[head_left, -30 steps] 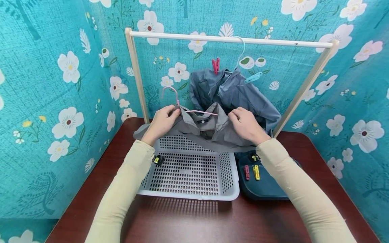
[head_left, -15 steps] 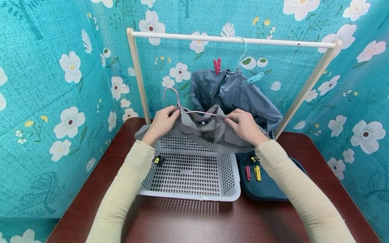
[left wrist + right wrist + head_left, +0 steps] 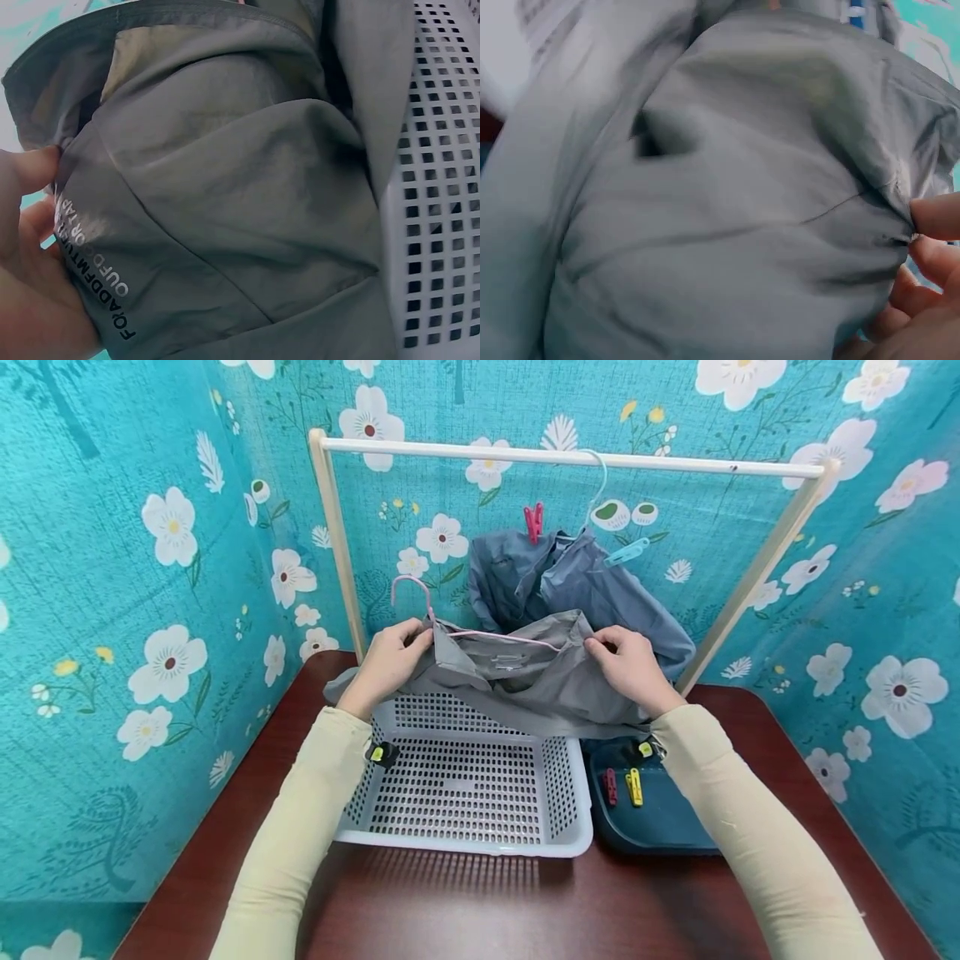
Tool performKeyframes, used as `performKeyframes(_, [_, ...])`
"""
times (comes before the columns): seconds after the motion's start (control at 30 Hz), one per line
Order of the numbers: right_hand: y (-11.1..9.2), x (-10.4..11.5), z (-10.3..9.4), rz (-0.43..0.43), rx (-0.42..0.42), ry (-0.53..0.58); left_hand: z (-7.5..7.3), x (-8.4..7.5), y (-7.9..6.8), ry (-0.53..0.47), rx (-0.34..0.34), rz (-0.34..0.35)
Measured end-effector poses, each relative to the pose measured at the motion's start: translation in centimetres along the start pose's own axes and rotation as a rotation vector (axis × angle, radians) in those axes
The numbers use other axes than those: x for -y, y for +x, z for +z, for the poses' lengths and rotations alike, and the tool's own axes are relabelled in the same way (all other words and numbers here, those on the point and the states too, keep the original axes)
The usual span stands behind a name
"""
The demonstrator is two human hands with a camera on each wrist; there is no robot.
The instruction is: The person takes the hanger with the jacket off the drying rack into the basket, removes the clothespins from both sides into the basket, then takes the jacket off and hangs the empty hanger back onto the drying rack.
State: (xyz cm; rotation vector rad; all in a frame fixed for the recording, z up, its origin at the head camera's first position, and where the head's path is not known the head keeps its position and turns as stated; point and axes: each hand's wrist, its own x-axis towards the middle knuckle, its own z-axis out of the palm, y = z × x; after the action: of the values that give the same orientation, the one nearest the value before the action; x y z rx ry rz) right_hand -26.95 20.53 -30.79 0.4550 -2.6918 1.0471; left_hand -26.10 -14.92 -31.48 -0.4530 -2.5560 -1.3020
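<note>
In the head view a grey jacket is held up over a white basket. My left hand pinches its neckline beside the base of a pink hanger's hook. The pink hanger spans the neck opening, its right end at the right collar side; the rest is hidden in the cloth. My right hand pinches the jacket near the right shoulder. Printed lettering shows beside my left fingers in the left wrist view. In the right wrist view my thumb and finger gather the fabric.
Behind stands a wooden rack holding a blue garment on a light-blue hanger, with a red clip and a light-blue clip. A dark tray at right holds a red peg and a yellow peg.
My right hand let the collar edge slip back, then moved right and holds the jacket farther out. The neck opening is wider. My left hand and the hanger hook shifted slightly left.
</note>
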Motion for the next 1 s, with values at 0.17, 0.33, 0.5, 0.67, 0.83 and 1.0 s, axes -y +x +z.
performKeyframes(0.17, [-0.1, -0.1, -0.5, 0.066, 0.065, 0.074, -0.4, -0.6, 0.0, 0.02, -0.015, 0.008])
performKeyframes(0.33, [-0.1, 0.0, 0.1, 0.019, -0.023, 0.025, -0.1, -1.2, 0.0, 0.014, 0.006, 0.021])
performKeyframes(0.5, [-0.1, 0.6, 0.9, -0.125, -0.124, -0.073, 0.5, -1.5, 0.1, 0.03, 0.002, 0.035])
performKeyframes(0.67, [-0.4, 1.6, 1.6, -0.076, -0.096, -0.122, 1.0, -1.8, 0.3, 0.072, -0.045, 0.049])
performKeyframes(0.83, [-0.3, 2.3, 2.3, 0.019, -0.054, -0.236, 1.5, -2.4, 0.2, 0.055, -0.049, 0.04])
performKeyframes(1.0, [-0.1, 2.4, 2.7, 0.048, -0.082, -0.263, 1.7, -2.6, 0.1, 0.051, -0.048, 0.041])
